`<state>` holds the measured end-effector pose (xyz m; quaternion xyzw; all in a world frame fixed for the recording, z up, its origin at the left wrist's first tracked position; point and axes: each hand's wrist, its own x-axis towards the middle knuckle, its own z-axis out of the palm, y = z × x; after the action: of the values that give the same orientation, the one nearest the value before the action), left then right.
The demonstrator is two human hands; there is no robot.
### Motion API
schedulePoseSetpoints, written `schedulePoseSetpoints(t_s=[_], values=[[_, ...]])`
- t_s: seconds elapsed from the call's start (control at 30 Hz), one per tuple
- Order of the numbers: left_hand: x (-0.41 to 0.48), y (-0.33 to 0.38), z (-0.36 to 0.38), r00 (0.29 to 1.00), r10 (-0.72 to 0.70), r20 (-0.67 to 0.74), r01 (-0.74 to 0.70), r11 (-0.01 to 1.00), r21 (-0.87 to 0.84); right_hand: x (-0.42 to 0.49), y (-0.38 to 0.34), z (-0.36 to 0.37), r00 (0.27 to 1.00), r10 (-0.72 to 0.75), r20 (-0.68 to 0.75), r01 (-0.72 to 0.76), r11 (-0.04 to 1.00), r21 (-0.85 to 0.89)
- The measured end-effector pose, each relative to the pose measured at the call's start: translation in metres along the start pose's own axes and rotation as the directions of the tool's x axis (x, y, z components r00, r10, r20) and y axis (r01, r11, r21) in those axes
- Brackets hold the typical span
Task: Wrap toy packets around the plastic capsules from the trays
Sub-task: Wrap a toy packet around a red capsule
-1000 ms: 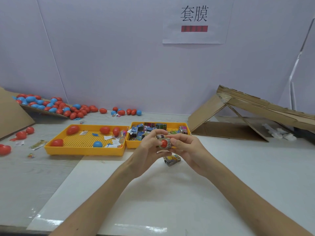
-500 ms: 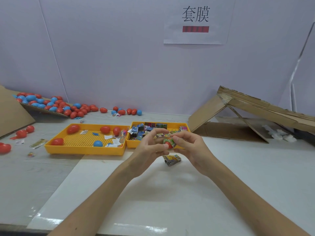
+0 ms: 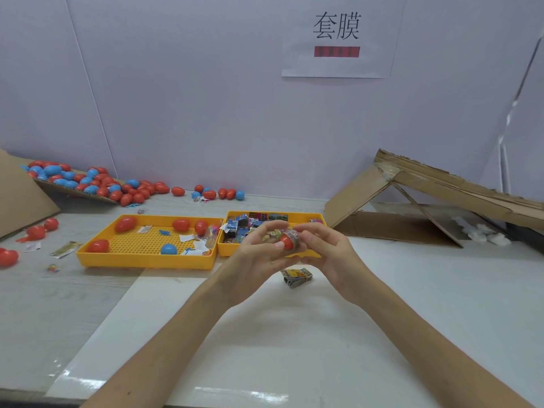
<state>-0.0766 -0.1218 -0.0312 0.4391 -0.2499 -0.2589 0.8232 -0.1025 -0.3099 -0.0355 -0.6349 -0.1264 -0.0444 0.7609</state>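
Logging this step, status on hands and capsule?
Left hand and right hand both gripping the red capsule, above the table. Packet partly wrapped around it. Spare packet stack on the white mat below, nothing blocking.

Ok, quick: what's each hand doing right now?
Left hand: closed on the red capsule.
Right hand: closed on the same capsule, at its packet.
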Motion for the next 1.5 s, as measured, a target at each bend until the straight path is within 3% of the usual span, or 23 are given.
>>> schedulePoseSetpoints(t_s=[0.23, 0.53, 0.77, 0.97, 1.2, 1.5], values=[[0.0003, 0.0001, 0.0015, 0.999, -0.033, -0.008, 0.033, 0.989, 0.142, -0.0003, 0.0015, 0.0006, 0.999, 0.030, -0.021, -0.032, 0.997, -0.073], [-0.0015, 0.0002, 0.0013, 0.999, -0.044, 0.011, 0.043, 0.995, 0.089, 0.0004, 0.0003, -0.0030, 0.998, 0.050, 0.029, -0.052, 0.996, 0.079], [-0.0013, 0.0024, -0.0001, 0.999, -0.023, 0.044, 0.022, 1.000, 0.020, 0.0002, 0.0005, 0.0003, 1.000, 0.002, -0.001, -0.001, 1.000, 0.006], [0.0007, -0.0008, -0.0010, 0.998, -0.053, -0.034, 0.058, 0.986, 0.154, -0.0010, 0.0013, 0.0014, 0.994, -0.040, -0.100, 0.024, 0.988, -0.153], [0.0037, -0.0031, -0.0011, 0.996, -0.051, -0.077, 0.063, 0.986, 0.156, -0.0004, 0.0012, -0.0003, 0.985, -0.074, -0.154, 0.050, 0.987, -0.151], [0.0023, -0.0017, -0.0014, 0.997, -0.050, -0.057, 0.058, 0.987, 0.148, -0.0033, -0.0018, 0.0026, 0.987, -0.106, -0.118, 0.084, 0.980, -0.179]])
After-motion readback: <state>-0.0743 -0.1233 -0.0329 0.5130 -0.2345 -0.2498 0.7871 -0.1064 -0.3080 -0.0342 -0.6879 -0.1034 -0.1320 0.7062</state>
